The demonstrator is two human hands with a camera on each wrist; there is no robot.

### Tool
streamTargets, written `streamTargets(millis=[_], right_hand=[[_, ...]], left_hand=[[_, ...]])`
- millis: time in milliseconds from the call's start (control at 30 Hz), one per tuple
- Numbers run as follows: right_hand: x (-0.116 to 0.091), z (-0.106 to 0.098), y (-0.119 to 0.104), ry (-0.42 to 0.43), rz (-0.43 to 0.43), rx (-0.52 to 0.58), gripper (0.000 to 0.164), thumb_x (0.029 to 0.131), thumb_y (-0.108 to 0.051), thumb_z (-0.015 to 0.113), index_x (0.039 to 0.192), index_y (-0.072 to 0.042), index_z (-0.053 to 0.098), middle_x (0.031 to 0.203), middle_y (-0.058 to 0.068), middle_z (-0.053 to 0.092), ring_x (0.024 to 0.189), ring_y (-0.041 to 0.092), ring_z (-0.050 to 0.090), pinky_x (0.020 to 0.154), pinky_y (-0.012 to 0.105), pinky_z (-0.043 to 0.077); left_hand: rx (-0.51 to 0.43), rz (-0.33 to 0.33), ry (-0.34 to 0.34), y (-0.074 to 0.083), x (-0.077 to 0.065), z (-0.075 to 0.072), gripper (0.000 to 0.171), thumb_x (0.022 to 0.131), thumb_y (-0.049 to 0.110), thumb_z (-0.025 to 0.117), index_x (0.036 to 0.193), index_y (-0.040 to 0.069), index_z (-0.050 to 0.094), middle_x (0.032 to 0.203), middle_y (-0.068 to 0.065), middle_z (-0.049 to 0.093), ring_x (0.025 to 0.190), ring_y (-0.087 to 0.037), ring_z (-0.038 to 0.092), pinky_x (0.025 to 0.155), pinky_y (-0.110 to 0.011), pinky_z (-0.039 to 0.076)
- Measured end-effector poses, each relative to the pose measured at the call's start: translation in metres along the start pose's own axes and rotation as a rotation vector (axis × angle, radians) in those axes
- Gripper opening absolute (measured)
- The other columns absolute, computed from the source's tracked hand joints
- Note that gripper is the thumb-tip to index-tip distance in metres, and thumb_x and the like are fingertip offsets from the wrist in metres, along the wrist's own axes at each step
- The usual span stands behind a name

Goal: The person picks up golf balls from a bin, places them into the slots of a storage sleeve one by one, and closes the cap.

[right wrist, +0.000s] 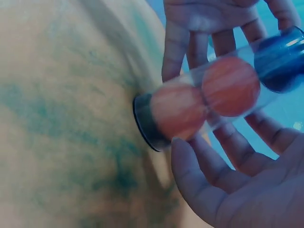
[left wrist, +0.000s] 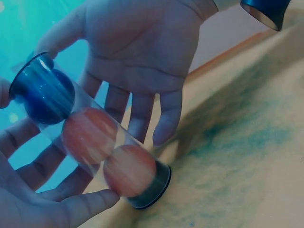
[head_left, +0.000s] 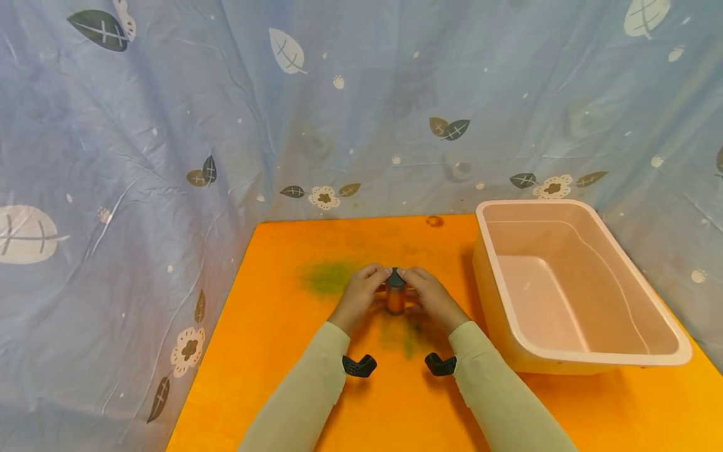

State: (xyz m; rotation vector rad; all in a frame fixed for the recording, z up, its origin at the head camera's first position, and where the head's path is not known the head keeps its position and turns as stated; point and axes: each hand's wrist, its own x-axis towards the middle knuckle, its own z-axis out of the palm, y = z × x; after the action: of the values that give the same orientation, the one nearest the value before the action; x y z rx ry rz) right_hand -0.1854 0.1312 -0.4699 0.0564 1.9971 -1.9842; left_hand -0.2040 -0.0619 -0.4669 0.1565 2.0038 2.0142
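Note:
Both hands hold a clear cylindrical tube (head_left: 395, 300) with a dark cap at each end, over the middle of the table. The upper cap (head_left: 395, 277) lies between the two thumbs. My left hand (head_left: 358, 295) grips the tube from the left, and my right hand (head_left: 435, 297) from the right. Through the wall in the left wrist view, two reddish balls (left wrist: 90, 135) show in a row, with a dark blue ball (left wrist: 51, 97) at the upper end. The right wrist view has the lower cap (right wrist: 148, 124) close over the table, with fingers spread behind the tube.
A large pale pink plastic tub (head_left: 542, 295) stands on the right of the orange table (head_left: 271, 351). Greenish stains (head_left: 327, 277) mark the tabletop. A blue curtain (head_left: 361, 107) with leaf and flower prints surrounds the back and sides. Black wrist cameras (head_left: 359, 366) sit at both cuffs.

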Motion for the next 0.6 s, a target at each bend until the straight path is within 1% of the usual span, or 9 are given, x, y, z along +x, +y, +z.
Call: streamTargets(millis=[67, 167, 300, 333, 467, 600], right_hand=[[0.0, 0.0, 0.0, -0.008, -0.011, -0.015, 0.055, 0.111, -0.057, 0.056, 0.138, -0.009, 0.062, 0.141, 0.013, 0.061, 0.124, 0.037, 0.065, 0.101, 0.058, 0.053], [0.001, 0.0, -0.001, -0.011, -0.027, -0.033, 0.054, 0.113, -0.056, 0.054, 0.142, -0.011, 0.062, 0.14, 0.014, 0.061, 0.124, 0.037, 0.064, 0.102, 0.058, 0.051], [0.003, 0.0, -0.003, -0.013, -0.044, -0.06, 0.053, 0.114, -0.056, 0.051, 0.138, -0.011, 0.064, 0.134, 0.015, 0.063, 0.116, 0.037, 0.066, 0.099, 0.06, 0.05], [0.004, 0.0, -0.004, -0.01, -0.052, -0.073, 0.052, 0.114, -0.056, 0.051, 0.136, -0.011, 0.065, 0.134, 0.014, 0.063, 0.115, 0.036, 0.066, 0.1, 0.06, 0.05], [0.007, -0.005, -0.013, 0.012, -0.083, -0.161, 0.05, 0.114, -0.051, 0.051, 0.131, -0.007, 0.068, 0.135, 0.013, 0.066, 0.119, 0.036, 0.066, 0.107, 0.06, 0.049], [0.009, -0.013, -0.024, 0.047, -0.081, -0.277, 0.053, 0.115, -0.054, 0.05, 0.132, -0.007, 0.069, 0.135, 0.014, 0.067, 0.123, 0.039, 0.065, 0.108, 0.06, 0.048]], left_hand=[[-0.002, 0.008, 0.004, 0.0, 0.0, 0.0, 0.034, 0.108, 0.044, 0.069, 0.1, 0.011, 0.071, 0.124, -0.008, 0.07, 0.117, -0.03, 0.069, 0.099, -0.054, 0.056], [-0.023, -0.003, 0.005, -0.001, 0.001, -0.001, 0.033, 0.108, 0.044, 0.069, 0.101, 0.011, 0.071, 0.123, -0.008, 0.07, 0.116, -0.031, 0.069, 0.098, -0.055, 0.056], [-0.003, -0.005, 0.007, -0.001, 0.003, -0.001, 0.034, 0.109, 0.045, 0.067, 0.103, 0.011, 0.071, 0.123, -0.008, 0.07, 0.116, -0.03, 0.069, 0.098, -0.055, 0.056], [0.006, -0.005, 0.004, 0.0, 0.004, -0.001, 0.034, 0.11, 0.045, 0.066, 0.105, 0.011, 0.072, 0.124, -0.008, 0.07, 0.117, -0.03, 0.069, 0.098, -0.055, 0.056], [0.057, -0.005, -0.004, 0.004, 0.007, -0.003, 0.036, 0.112, 0.045, 0.062, 0.112, 0.011, 0.074, 0.127, -0.005, 0.071, 0.119, -0.028, 0.069, 0.102, -0.055, 0.055], [0.121, 0.018, -0.003, 0.013, 0.011, -0.007, 0.038, 0.112, 0.044, 0.062, 0.125, 0.011, 0.074, 0.129, -0.005, 0.071, 0.122, -0.03, 0.068, 0.104, -0.058, 0.053]])
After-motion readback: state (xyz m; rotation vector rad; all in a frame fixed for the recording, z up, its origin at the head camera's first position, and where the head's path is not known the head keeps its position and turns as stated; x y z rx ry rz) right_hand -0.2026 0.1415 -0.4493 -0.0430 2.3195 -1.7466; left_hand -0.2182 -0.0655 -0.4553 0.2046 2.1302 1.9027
